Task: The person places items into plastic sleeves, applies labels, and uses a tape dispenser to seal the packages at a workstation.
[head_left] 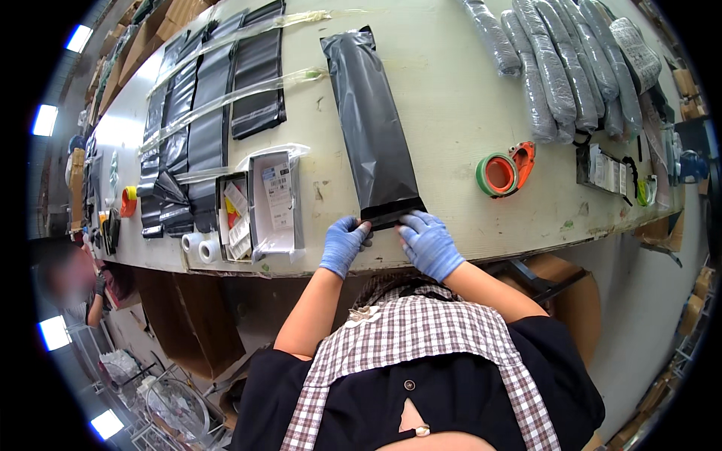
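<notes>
A long black plastic mailing bag [372,128] lies lengthwise before me on the pale table, filled out by something inside that I cannot see. Its near end reaches almost to the table's front edge. In a blue glove, my left hand [346,246] pinches the near left corner between thumb and fingers. My right hand [432,246], gloved the same way, is closed over the near right corner, its thumb hidden. Between the two hands runs the bag's darker end strip [394,210].
Flat black bags [210,105] lie at left under clear tape strips. Nearer stand an open box [277,201] of labels and white rolls [208,251]. Right of my bag is an orange tape dispenser [522,159] with green tape. Grey wrapped bundles [553,71] are piled far right. Another person [71,282] is at left.
</notes>
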Demonstrator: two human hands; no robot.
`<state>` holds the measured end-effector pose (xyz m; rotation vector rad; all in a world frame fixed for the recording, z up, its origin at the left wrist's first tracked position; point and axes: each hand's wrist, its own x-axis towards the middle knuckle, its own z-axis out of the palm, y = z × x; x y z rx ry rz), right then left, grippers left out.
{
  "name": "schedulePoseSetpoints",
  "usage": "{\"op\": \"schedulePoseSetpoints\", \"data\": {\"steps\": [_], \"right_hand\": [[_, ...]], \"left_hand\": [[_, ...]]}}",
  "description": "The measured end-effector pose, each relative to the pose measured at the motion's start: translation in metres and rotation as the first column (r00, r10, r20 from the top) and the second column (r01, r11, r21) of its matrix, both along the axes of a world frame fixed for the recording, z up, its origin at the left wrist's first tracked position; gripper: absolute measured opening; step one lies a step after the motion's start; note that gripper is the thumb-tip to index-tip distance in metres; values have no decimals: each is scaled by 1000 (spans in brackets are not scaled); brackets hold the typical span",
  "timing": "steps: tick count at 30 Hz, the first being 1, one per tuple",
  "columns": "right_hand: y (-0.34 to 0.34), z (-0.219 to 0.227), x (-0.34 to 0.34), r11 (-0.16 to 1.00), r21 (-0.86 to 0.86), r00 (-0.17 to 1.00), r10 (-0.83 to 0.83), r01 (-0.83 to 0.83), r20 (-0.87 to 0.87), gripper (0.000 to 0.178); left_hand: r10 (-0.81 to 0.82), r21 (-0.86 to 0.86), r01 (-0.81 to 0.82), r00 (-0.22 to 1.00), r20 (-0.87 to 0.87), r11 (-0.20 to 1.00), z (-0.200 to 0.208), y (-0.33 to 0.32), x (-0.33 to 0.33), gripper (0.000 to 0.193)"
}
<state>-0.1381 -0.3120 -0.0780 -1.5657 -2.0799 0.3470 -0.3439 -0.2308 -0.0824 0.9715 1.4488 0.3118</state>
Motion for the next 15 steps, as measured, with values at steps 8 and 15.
{"op": "schedulePoseSetpoints", "data": {"steps": [8, 15], "right_hand": [[42, 11, -49, 992, -68, 957, -121, 107, -263, 15], [9, 9, -17, 998, -41, 896, -53, 39, -440, 13]], "left_hand": [[69, 220, -103, 985, 158, 970, -19, -16, -11, 14], [45, 159, -66, 991, 129, 985, -25, -14, -11, 18]]}}
